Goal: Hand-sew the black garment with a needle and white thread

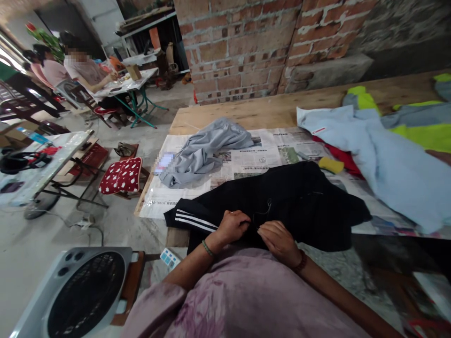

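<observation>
A black garment (282,188) with three white stripes on one sleeve or leg lies over the near edge of the table, part of it hanging down. My left hand (233,226) is closed, pinching a fold of its dark cloth. Close beside it, my right hand (280,241) has thumb and fingers pressed together at the same cloth. What sits between those right fingertips is too small to make out. A thin pale thread (269,204) shows on the fabric just above my hands.
Newspaper (260,157) covers the wooden table (197,117), bearing a crumpled grey garment (207,150), a yellow sponge-like block (331,165) and a light blue garment (391,159). A fan (88,291) stands at lower left, near a red cushioned stool (121,176). Other people sit at back left.
</observation>
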### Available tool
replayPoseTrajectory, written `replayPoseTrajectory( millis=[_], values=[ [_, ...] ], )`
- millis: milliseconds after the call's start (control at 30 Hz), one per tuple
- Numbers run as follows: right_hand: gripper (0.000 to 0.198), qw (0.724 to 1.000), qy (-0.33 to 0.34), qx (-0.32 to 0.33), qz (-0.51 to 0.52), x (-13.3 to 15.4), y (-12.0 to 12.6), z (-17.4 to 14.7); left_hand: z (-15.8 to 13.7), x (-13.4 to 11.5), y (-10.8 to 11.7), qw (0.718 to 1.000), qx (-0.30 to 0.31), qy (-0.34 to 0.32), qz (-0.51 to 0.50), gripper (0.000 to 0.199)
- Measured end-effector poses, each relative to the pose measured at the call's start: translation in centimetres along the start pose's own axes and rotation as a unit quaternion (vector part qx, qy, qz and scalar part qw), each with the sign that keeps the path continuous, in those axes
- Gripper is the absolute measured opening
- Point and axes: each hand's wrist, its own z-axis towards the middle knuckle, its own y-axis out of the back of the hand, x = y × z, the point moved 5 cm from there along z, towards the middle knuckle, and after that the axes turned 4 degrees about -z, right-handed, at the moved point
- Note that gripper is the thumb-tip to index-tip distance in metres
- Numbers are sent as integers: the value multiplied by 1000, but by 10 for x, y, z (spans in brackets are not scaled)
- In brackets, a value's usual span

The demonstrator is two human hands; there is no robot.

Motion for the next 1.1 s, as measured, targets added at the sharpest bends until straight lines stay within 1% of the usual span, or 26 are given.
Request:
replayPoseTrajectory(
  millis=[100,200,367,533,633,833,900,967,1100],
  values=[
    [18,1000,2,2,0,1,0,2,1,-1,-3,1000,-9,-10,6,19],
    [17,1000,-11,3,-3,2,0,3,0,-3,-6,1000,-8,-17,2,16],
    [15,999,-40,12,-1,3,0,8,1,-3,-11,999,-38,5,1,14],
    [16,999,-38,25,-10,6,0,14,2,-4,-10,995,-75,17,-65,16],
    [16,999,-31,25,-5,6,0,17,2,-1,-10,989,-94,48,-106,16],
    [16,999,-35,30,9,4,-5,17,2,12,-14,975,-118,122,-142,14],
    [15,998,-48,20,18,3,-5,17,2,18,-16,971,-113,139,-156,13],
    [12,997,-74,7,30,0,-5,16,2,21,-18,968,-94,146,-181,12],
    [8,987,-142,-9,69,-8,-8,12,1,21,-20,965,-60,133,-219,12]
  ],
)
